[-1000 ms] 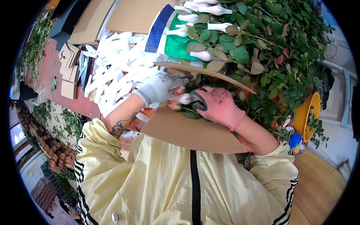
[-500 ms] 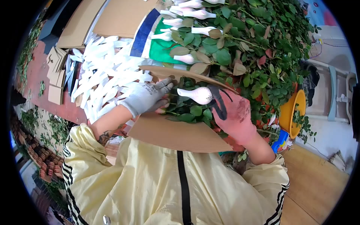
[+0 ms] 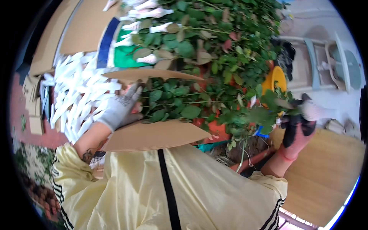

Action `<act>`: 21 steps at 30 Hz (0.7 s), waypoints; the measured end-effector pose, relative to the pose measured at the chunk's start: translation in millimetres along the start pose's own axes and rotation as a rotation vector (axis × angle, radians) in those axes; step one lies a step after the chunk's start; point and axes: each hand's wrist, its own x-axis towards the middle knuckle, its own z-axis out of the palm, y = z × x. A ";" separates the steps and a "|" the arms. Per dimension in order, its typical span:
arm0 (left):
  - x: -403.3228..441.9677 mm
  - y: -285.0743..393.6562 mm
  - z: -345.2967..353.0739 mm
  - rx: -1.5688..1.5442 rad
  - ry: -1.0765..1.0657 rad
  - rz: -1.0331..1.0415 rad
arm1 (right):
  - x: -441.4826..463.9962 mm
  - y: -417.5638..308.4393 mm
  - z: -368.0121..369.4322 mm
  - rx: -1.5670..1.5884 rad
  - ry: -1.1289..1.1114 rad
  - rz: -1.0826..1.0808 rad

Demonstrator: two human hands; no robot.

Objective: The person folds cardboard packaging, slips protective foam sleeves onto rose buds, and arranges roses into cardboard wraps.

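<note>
My left hand (image 3: pixel 122 109), in a pale grey glove, has its fingers curled over the bud end of a rose bunch (image 3: pixel 172 96). Its leafy stems lie between two flaps of corrugated cardboard (image 3: pixel 155 136). Out to the far right, my right hand (image 3: pixel 299 132), in a red and black glove, is closed around a single rose (image 3: pixel 316 112) just below its bud. A white net sleeve covers that bud, and its leaves trail leftward, smeared by motion.
White strips (image 3: pixel 78 96) lie heaped on the left. More netted roses (image 3: pixel 153 13) and a thick leafy pile (image 3: pixel 214 38) fill the back. A yellow bucket (image 3: pixel 279 78) and a pale chair (image 3: pixel 314 65) stand at the right, near a wooden board (image 3: pixel 326 165).
My right hand has carried the netted rose from above the cardboard to the far right. My left hand stays at the bunch. The view has shifted rightward.
</note>
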 end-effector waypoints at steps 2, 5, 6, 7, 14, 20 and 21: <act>2.3 3.5 -4.4 0.008 -0.071 -0.041 | 8.8 -7.6 -38.5 -0.099 0.184 -0.031; 2.9 4.6 -4.5 0.003 -0.035 -0.031 | 25.8 2.6 -100.9 -0.284 0.384 -0.062; 2.9 5.3 -8.0 -0.027 -0.074 -0.057 | 30.2 14.5 -134.4 -0.402 0.399 -0.076; 2.8 6.4 -9.7 -0.058 -0.116 -0.082 | 34.0 31.9 -174.6 -0.407 0.409 -0.080; 3.0 14.6 -20.8 -0.088 -0.201 -0.170 | 35.5 109.9 -338.2 -1.678 0.298 0.010; 4.9 8.8 -6.7 -0.019 -0.104 -0.104 | 54.8 143.9 -429.9 -0.060 1.053 0.169; 4.9 7.8 -4.2 -0.024 -0.089 -0.100 | 58.3 130.9 -437.0 -0.379 1.132 0.209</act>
